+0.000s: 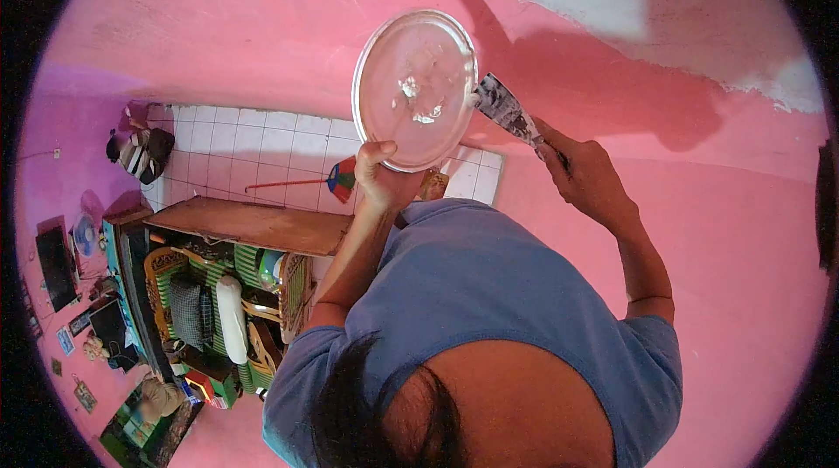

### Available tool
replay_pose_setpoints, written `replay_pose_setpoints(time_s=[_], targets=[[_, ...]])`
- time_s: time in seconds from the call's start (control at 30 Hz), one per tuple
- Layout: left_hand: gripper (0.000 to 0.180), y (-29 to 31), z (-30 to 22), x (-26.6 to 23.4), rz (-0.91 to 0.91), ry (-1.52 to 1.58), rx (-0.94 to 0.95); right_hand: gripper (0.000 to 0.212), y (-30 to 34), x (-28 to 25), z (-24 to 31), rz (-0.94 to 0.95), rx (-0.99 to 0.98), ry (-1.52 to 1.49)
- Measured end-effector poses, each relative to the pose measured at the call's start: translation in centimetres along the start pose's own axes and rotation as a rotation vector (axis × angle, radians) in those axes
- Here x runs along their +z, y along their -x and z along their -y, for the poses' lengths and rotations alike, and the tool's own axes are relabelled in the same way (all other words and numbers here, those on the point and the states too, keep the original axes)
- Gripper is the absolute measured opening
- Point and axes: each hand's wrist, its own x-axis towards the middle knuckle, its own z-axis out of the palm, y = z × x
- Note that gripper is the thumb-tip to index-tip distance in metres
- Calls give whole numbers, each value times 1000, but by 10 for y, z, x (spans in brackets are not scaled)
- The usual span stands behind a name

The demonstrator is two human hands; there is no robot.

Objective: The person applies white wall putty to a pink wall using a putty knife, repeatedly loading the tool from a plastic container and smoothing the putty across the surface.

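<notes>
- Above the blue shirt, the round lid was held up by the left hand, its thumb laid over the near rim and its other fingers mostly hidden beneath.
- The handle of the scraper was gripped by the right hand, which was closed around it; the blade was pointed up and leftward at the lid's right rim, and whether the two were touching could not quite be told.
- White paste was gathered in lumps around the middle of the lid, and the blade was streaked with white.
- For tidy work at the rim, it was judged, a firm thumb was needed, since the lid was supported from one side only and could be tipped by a hard push.
- A low blade angle and light strokes drawn inward were called for, so that paste would be returned to the middle rather than dropped over the rim.
- Both blade faces were best wiped evenly, well clear of the pink wall.
</notes>
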Motion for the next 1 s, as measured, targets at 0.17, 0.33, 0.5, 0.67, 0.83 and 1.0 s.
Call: replay_pose_setpoints(time_s=[0.17,0.33,0.5,0.67,0.83,1.0], targets=[[85,-6,0,5,-80,-80,15,41,3,0,6,44,37,-9],[85,-9,-2,6,-69,-74,-41,43,3,-1,8,71,61,-37],[89,-14,3,8,-79,-64,3,45,6,10,3,20,64,-20],[87,-17,8,-3,-51,-7,61,44,8,22,-6,-78,34,-23],[85,-19,9,-10,-13,125,65,40,3,17,-20,115,315,-515],[85,-17,7,-11,-19,1,79,41,3,15,-13,83,152,-281]])
